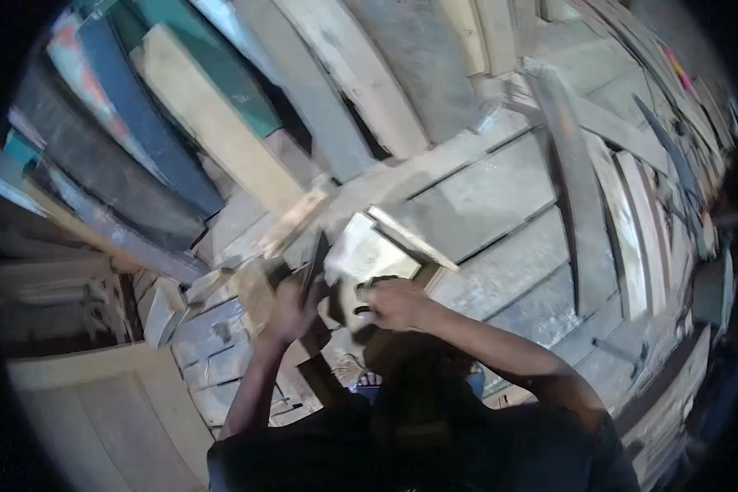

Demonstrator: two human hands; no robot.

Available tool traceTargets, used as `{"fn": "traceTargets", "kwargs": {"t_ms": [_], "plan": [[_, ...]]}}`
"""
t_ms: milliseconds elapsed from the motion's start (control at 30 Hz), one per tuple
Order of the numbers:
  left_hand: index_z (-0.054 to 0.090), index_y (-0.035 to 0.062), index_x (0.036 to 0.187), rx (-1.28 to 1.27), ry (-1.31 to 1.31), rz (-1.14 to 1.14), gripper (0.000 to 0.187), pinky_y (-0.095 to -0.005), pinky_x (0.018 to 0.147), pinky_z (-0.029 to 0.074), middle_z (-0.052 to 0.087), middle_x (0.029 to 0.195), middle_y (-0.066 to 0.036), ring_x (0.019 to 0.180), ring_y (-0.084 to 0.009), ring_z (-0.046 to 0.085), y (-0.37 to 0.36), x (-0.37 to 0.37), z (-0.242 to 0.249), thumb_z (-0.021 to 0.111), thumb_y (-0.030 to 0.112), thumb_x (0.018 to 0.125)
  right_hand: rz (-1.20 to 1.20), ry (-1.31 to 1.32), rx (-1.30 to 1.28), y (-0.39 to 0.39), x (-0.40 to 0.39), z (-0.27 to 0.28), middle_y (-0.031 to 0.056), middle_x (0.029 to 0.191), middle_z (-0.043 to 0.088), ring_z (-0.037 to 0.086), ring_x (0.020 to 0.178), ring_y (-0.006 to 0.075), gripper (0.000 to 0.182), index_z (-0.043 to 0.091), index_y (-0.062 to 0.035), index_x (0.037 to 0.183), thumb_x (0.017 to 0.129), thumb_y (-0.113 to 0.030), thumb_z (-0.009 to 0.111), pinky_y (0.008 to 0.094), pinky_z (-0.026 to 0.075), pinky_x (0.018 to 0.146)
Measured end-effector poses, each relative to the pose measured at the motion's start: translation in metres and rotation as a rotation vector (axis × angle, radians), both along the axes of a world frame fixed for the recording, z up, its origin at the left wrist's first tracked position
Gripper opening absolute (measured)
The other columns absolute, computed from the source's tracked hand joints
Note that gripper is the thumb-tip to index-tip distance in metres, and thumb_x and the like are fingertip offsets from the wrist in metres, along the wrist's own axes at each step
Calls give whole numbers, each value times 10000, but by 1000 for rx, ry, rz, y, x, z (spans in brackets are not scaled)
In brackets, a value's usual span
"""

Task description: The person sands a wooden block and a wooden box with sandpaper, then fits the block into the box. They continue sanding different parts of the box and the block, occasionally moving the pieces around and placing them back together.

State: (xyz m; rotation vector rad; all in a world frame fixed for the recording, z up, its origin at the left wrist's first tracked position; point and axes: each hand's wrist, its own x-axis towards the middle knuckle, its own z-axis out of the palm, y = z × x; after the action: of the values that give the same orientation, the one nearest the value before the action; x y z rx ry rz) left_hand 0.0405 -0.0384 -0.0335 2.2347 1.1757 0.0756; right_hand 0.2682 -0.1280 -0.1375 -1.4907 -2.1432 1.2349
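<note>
My left hand (293,310) is closed around a dark, flat, narrow piece (316,258) that points up and away from me; blur hides its exact kind. To its right, my right hand (395,303) is closed, its fingers curled near small dark bits that I cannot make out. Just beyond both hands lies a pale, brightly lit panel (373,252). A thin wooden strip (414,239) runs along the panel's right side. Left of my left hand is a light brown wooden block (256,289).
Several long boards (221,123) lean in a row at the far left. A slatted wooden surface (484,189) spreads ahead and right, with a curved grey plank (578,189) on it. A wooden panel (115,410) is at lower left. My feet (369,380) show below.
</note>
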Motion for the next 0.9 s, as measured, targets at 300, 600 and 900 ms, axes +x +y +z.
{"fn": "traceTargets", "kwargs": {"t_ms": [300, 600, 900], "plan": [[628, -52, 1322, 220, -248, -216, 318, -574, 823, 566, 704, 982, -332, 903, -538, 682, 22, 70, -18, 575, 179, 1111, -101, 10, -190, -8, 10, -8, 233, 1038, 769, 747, 1023, 451, 510, 693, -80, 1102, 1008, -582, 694, 574, 572, 898], [518, 25, 1603, -18, -72, -123, 598, -519, 996, 597, 675, 1415, -318, 1237, -504, 694, -11, -37, 20, 641, 111, 1024, -40, -104, -162, 9, -10, -28, 222, 1032, 786, 763, 1017, 448, 536, 707, -115, 1210, 1013, -612, 674, 575, 577, 869], [526, -67, 1534, -95, -66, -138, 499, -561, 972, 568, 695, 1171, -376, 1076, -590, 670, 52, 47, -5, 544, 197, 1111, -55, -178, -192, 16, -10, -3, 226, 1165, 801, 771, 1120, 429, 537, 753, -20, 1163, 1022, -534, 686, 534, 608, 980]]}}
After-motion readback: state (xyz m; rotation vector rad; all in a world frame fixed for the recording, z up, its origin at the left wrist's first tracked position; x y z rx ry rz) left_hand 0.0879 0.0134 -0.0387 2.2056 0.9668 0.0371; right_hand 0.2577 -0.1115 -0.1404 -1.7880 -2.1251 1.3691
